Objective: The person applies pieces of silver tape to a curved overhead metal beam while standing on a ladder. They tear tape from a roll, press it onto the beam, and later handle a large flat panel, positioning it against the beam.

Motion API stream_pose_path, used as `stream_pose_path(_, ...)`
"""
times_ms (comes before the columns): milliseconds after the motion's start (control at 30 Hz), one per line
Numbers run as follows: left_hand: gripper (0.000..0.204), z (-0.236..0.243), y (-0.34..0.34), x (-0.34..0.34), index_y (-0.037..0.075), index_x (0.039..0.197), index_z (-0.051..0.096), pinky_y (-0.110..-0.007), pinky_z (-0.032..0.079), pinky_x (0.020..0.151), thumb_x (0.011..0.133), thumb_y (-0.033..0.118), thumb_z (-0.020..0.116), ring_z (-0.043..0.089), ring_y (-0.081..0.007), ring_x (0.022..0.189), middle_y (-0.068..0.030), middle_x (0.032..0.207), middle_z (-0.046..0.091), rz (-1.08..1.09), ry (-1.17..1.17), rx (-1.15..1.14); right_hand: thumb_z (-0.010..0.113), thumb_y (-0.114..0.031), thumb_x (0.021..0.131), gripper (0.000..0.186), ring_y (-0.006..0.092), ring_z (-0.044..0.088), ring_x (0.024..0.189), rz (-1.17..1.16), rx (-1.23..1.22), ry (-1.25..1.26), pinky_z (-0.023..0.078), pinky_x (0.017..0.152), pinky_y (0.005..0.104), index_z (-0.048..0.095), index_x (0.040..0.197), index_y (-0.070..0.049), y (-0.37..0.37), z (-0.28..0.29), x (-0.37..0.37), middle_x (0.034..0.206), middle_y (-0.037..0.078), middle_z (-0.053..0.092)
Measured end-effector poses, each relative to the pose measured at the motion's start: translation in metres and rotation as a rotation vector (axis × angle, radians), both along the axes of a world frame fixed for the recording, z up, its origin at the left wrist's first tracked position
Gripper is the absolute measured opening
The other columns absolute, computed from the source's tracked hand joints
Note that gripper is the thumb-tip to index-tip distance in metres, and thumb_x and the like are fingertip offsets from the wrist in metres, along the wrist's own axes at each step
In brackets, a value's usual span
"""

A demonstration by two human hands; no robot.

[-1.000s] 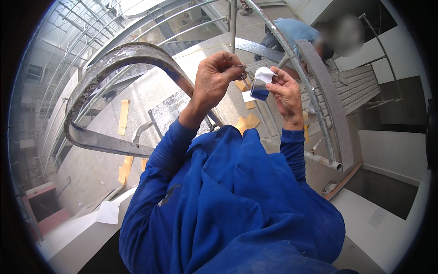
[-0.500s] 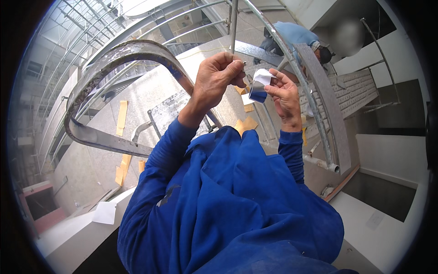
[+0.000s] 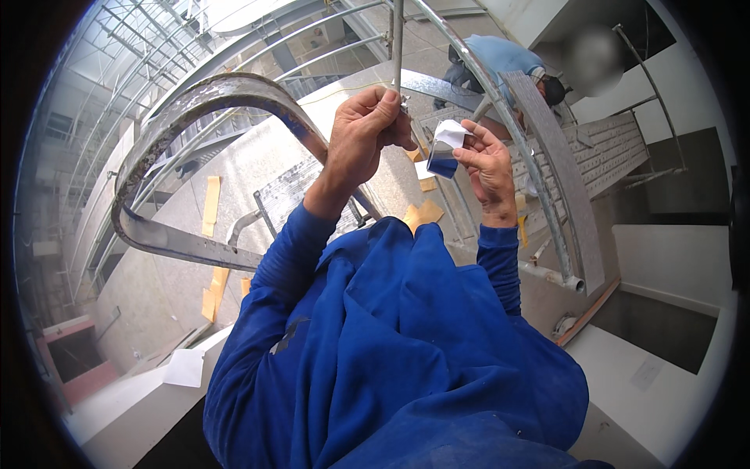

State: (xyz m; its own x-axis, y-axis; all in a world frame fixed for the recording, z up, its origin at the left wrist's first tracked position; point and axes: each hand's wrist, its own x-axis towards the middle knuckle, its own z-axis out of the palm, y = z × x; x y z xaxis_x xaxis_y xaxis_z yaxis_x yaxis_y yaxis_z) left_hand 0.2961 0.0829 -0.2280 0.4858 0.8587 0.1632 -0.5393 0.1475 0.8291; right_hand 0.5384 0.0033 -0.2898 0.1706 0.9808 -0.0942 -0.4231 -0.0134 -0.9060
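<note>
My left hand (image 3: 361,137) is closed, pinching a small silvery piece (image 3: 404,102), too small to name, just in front of a vertical steel pole (image 3: 398,55). My right hand (image 3: 486,164) pinches a small shiny metal plate (image 3: 442,162) with a white paper flap (image 3: 451,131) folded over its upper part. It is beside my left hand, a little lower and to the right. A large curved metal band (image 3: 176,117) arches left of my left hand, and a steel tube rail (image 3: 532,168) runs down past my right hand.
A co-worker in light blue (image 3: 500,55) bends over at the upper right, behind the rail. A grey slatted plank platform (image 3: 609,148) lies to the right. Yellow paper strips (image 3: 212,205) lie on the floor (image 3: 144,297). Scaffold tubes (image 3: 133,39) fill the upper left; white ledges (image 3: 641,367) sit low right.
My left hand has shifted a little to the left, its thumb tilting up. My right hand has moved slightly down with the plate. The co-worker's head has bent further down.
</note>
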Motion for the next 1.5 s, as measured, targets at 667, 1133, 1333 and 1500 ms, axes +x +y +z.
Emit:
stream_pose_path(667, 0.017, 0.009, -0.003, -0.002, 0.006, 0.093, 0.061, -0.031, 0.064, 0.065, 0.095, 0.012, 0.076, 0.067, -0.0113, 0.066, -0.0047, 0.078, 0.065, -0.081, 0.08, -0.032, 0.073, 0.015, 0.082, 0.062, 0.0282, 0.071, 0.113, -0.003, 0.006, 0.048, 0.06, 0.098, 0.035, 0.053, 0.14, 0.008, -0.004, 0.002, -0.007, 0.122, 0.024, 0.07)
stream_pose_path(1133, 0.024, 0.004, -0.003, -0.004, -0.003, 0.106, 0.066, -0.038, 0.067, 0.08, 0.102, 0.02, 0.07, 0.073, -0.0151, 0.077, -0.0115, 0.093, 0.071, -0.181, 0.158, 0.026, 0.071, 0.014, 0.083, 0.06, 0.0264, 0.071, 0.11, 0.008, -0.003, 0.042, 0.059, 0.096, 0.0351, 0.052, 0.14, 0.009, -0.002, 0.0, -0.011, 0.12, 0.023, 0.07)
stream_pose_path(1333, 0.022, 0.003, -0.002, -0.005, -0.003, 0.106, 0.066, -0.039, 0.067, 0.082, 0.102, 0.019, 0.069, 0.073, -0.0157, 0.078, -0.012, 0.093, 0.071, -0.179, 0.148, -0.016, 0.071, 0.015, 0.084, 0.059, 0.0263, 0.071, 0.111, -0.005, -0.007, 0.036, 0.059, 0.096, 0.0346, 0.053, 0.14, 0.009, -0.003, 0.001, -0.013, 0.12, 0.023, 0.07)
stream_pose_path(1500, 0.016, 0.002, -0.001, -0.005, -0.003, 0.103, 0.067, -0.038, 0.067, 0.081, 0.101, 0.013, 0.068, 0.074, -0.0169, 0.079, -0.0127, 0.092, 0.072, -0.159, 0.167, 0.016, 0.072, 0.014, 0.083, 0.06, 0.026, 0.071, 0.111, -0.003, -0.011, 0.049, 0.059, 0.097, 0.0348, 0.053, 0.14, 0.009, -0.003, 0.002, -0.014, 0.119, 0.022, 0.07)
